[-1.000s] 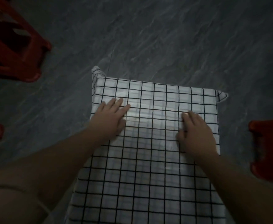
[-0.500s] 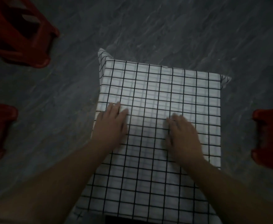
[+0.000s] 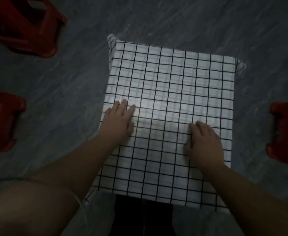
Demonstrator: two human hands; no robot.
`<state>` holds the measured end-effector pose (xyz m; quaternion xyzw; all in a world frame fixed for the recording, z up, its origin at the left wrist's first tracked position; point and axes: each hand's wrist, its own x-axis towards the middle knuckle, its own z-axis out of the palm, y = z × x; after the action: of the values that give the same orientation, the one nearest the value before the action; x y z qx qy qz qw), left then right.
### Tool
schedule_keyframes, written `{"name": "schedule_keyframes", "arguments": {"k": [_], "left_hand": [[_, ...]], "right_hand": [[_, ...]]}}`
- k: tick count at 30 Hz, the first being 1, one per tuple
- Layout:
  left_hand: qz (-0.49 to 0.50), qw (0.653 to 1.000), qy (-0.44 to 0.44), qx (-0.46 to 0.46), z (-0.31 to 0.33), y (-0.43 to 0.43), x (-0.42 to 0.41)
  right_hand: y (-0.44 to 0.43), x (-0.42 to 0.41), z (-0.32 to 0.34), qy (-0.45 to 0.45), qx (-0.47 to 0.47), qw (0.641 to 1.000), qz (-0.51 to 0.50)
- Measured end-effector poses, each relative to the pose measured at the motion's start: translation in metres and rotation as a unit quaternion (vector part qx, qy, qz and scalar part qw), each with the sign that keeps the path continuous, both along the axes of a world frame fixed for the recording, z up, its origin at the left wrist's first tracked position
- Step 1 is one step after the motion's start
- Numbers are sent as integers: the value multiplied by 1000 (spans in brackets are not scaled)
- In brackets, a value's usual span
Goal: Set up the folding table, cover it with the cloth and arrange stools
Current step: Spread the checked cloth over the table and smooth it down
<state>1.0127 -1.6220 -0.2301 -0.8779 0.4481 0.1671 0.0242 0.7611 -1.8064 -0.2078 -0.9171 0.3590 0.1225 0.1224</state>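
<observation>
A white cloth with a black grid [image 3: 174, 79] lies over the small table and hides its top; the cloth's corners hang down at the far left and far right. My left hand [image 3: 118, 120] rests flat on the cloth near its left edge, fingers together. My right hand [image 3: 203, 142] lies palm down on the cloth right of the middle, fingers slightly curled. Neither hand holds anything. Three red plastic stools stand on the floor: one at the far left [image 3: 25, 28], one at the left [image 3: 1, 120], one at the right edge [image 3: 286, 132].
The floor [image 3: 191, 19] is dark grey with a marbled pattern, and the light is dim. A dark gap [image 3: 143, 217] shows below the table's near edge. Open floor lies beyond the table's far edge.
Both hands have slid back along the cloth toward me. The view has shifted, so the table's near edge and more of the left stools now show.
</observation>
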Motion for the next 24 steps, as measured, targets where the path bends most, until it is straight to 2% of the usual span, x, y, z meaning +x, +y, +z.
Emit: {"name": "schedule_keyframes", "arguments": {"k": [2, 4, 7, 10, 13, 18, 24], "left_hand": [[29, 1000, 9, -4, 5, 11, -6], [33, 999, 19, -16, 16, 25, -22], [-49, 998, 42, -19, 32, 50, -65], [-115, 991, 74, -17, 35, 86, -115], [-135, 988, 76, -3, 26, 125, -149], [-46, 994, 96, 36, 15, 181, -160], [-3, 992, 117, 46, 25, 226, -144]], "right_hand": [[6, -9, 3, 14, 3, 1000, -10], [26, -15, 9, 4, 17, 999, 28], [78, -22, 22, -16, 49, 991, 123], [134, -32, 23, -12, 68, 983, 172], [165, -51, 16, 19, 84, 985, 153], [178, -94, 10, 54, 78, 990, 102], [175, -114, 14, 77, 60, 995, 39]]}}
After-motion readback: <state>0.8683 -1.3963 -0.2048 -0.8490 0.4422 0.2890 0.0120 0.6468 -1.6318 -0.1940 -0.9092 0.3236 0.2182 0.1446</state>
